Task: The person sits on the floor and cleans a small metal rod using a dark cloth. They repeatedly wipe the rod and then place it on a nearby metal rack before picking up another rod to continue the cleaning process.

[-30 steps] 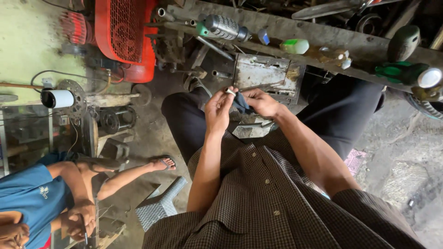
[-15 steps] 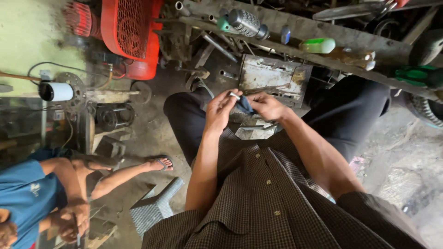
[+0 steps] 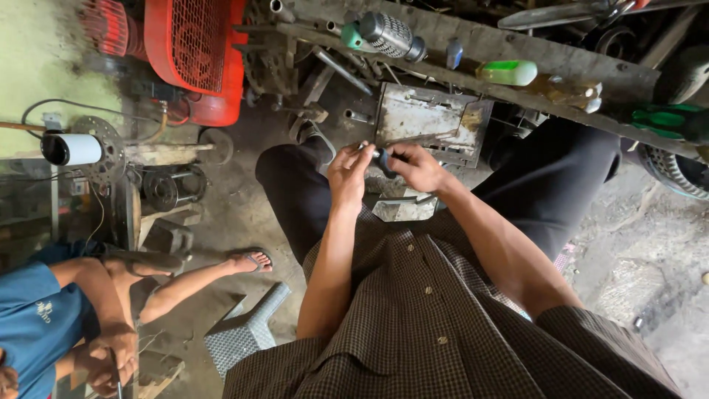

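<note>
Your left hand (image 3: 348, 174) pinches a small metal part (image 3: 367, 150) at its fingertips while your right hand (image 3: 417, 166), at three o'clock, squeezes a dark blue rag (image 3: 385, 161) against it, fingers closed tight, probably to rub it clean.

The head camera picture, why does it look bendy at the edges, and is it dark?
Head view: a wide lens curves the wooden plank near the top; soft daylight, no glare; left hand and right hand are fairly sharp, the dark piece between them too small to make out.
</note>
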